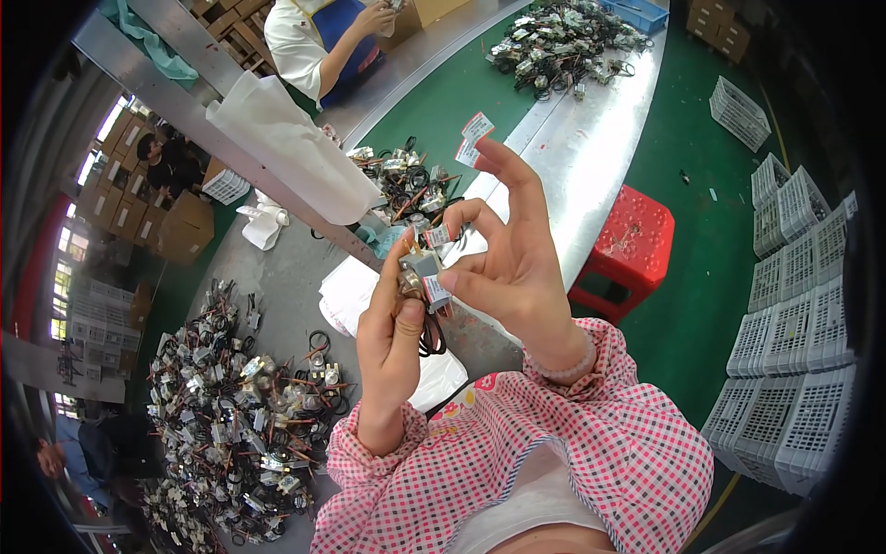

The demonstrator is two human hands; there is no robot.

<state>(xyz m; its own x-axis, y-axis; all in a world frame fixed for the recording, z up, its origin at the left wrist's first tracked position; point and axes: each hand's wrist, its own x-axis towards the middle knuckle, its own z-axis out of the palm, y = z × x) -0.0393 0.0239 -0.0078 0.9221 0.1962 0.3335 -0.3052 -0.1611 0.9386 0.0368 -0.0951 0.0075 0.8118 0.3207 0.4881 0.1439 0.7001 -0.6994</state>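
In front of my chest, my left hand [392, 346] pinches a small grey box-shaped metal part [423, 268] with brass-coloured pieces and a looped black lead [431, 334]. A white label with red and black print [436, 289] lies on the part's side. The thumb of my right hand [517, 268] presses at that label, while its fingers are spread apart. Two more labels [475, 127] stick to the tip of my raised index finger. Another label [437, 235] is on the fingertip close to the part's top.
Similar parts lie in a large heap [240, 425] on the left, a smaller pile [406, 180] ahead and another pile [563, 42] farther off. A metal post [277, 185] slants across. On the right are a red stool [632, 240] and stacked crates [784, 369]. A co-worker [323, 46] is across the table.
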